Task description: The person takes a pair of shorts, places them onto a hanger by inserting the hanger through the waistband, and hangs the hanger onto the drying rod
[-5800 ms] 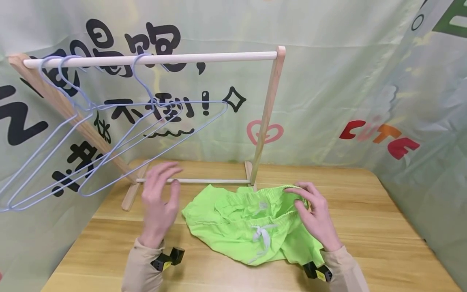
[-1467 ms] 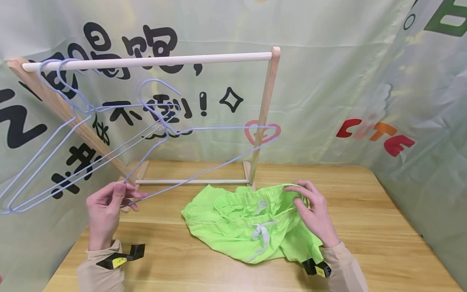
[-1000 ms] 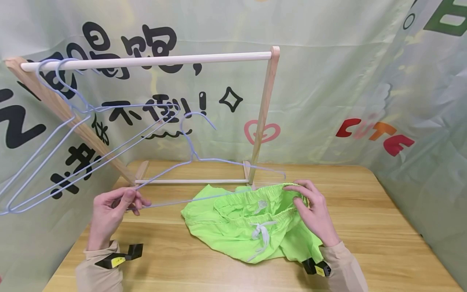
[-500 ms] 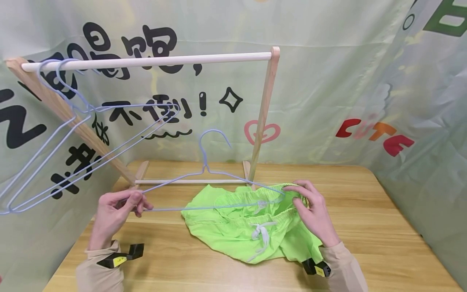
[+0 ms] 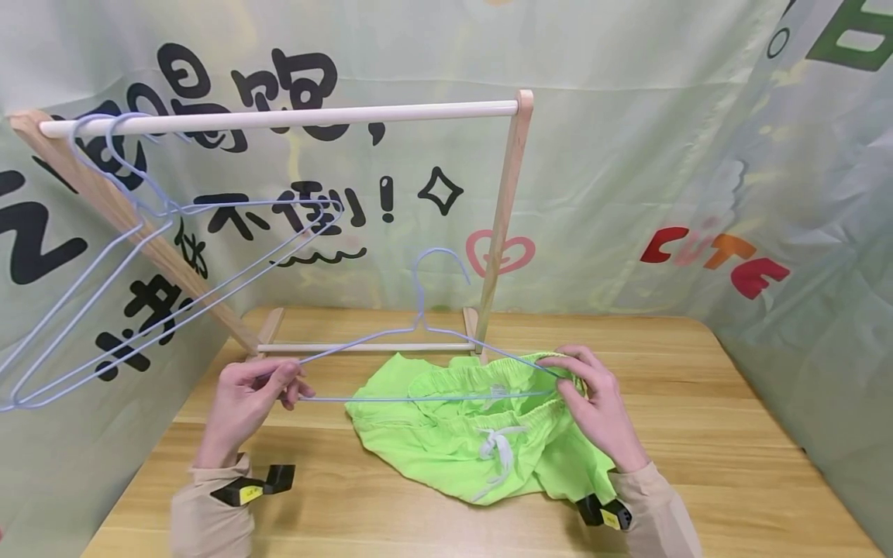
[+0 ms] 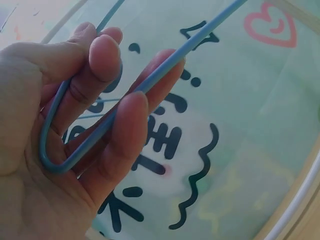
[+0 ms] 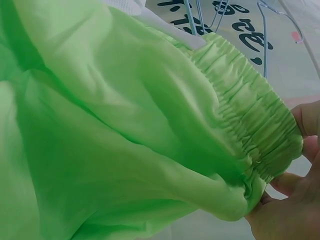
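Observation:
My left hand (image 5: pixel 247 407) pinches the left end of a light-blue wire clothes hanger (image 5: pixel 418 399), its hook upward. In the left wrist view the bent end of the hanger (image 6: pixel 210 30) lies across the palm between thumb and fingers. Bright green shorts (image 5: pixel 446 453) with a white drawstring bow (image 5: pixel 498 443) lie on the table, waist facing up. At their right side my right hand (image 5: pixel 601 411) grips the elastic waistband and keeps it spread. The hanger's right end reaches the waist opening by the right fingers; whether it touches them cannot be told.
A wooden rack (image 5: pixel 512 178) with a white rail (image 5: pixel 391 114) stands behind the shorts. Two more blue hangers (image 5: pixel 167 209) hang at its left end and stick out toward the left. A printed curtain (image 5: pixel 628 170) surrounds the wooden table (image 5: pixel 705 434).
My left hand has taken the hanger off the rail, lowered it and turned it level, then moved right, bringing its far end to the shorts' waist. My right hand has stayed at the waistband.

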### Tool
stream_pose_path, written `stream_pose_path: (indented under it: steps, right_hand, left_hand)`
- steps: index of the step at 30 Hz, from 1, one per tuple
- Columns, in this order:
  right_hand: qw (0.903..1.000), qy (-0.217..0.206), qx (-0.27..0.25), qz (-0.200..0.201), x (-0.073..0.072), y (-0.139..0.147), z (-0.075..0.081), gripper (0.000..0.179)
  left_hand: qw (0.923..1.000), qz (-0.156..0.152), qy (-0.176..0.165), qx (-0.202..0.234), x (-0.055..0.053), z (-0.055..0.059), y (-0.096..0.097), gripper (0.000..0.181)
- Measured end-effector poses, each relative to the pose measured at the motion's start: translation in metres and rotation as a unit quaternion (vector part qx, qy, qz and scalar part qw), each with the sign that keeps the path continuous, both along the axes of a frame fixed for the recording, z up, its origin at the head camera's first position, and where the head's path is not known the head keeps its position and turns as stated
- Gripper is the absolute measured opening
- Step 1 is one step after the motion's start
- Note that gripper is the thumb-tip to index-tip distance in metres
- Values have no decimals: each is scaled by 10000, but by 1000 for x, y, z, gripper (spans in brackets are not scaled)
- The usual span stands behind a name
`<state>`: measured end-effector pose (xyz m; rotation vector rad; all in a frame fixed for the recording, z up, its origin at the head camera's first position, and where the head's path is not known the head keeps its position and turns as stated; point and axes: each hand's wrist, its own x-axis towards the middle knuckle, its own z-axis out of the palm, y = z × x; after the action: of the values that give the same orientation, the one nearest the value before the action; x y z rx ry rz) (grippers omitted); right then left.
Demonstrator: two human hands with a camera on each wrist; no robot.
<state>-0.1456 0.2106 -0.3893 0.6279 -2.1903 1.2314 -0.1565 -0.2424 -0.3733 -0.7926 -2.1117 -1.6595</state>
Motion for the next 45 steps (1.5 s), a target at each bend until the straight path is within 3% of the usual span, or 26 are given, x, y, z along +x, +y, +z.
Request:
stream_pose_path:
  steps: [15,22,33,45]
  right_hand:
    - [9993,-141,-208,275,0,-1,2,38]
    - [9992,-98,-207,313,0,-1,3,36]
    - [9991,-276,-202,254,3,2,4,33]
    - [9989,-221,-74,409,3,2,5,33]
  left_hand:
    - [9997,-63,102,-206,-6,-3,21,20]
    - [9998,-161,7,-75,-7,-4,27,24]
    - [9991,-380,191,69,-9,-6,33,25]
    - [9989,-467,12,5,-14,-12,47,18]
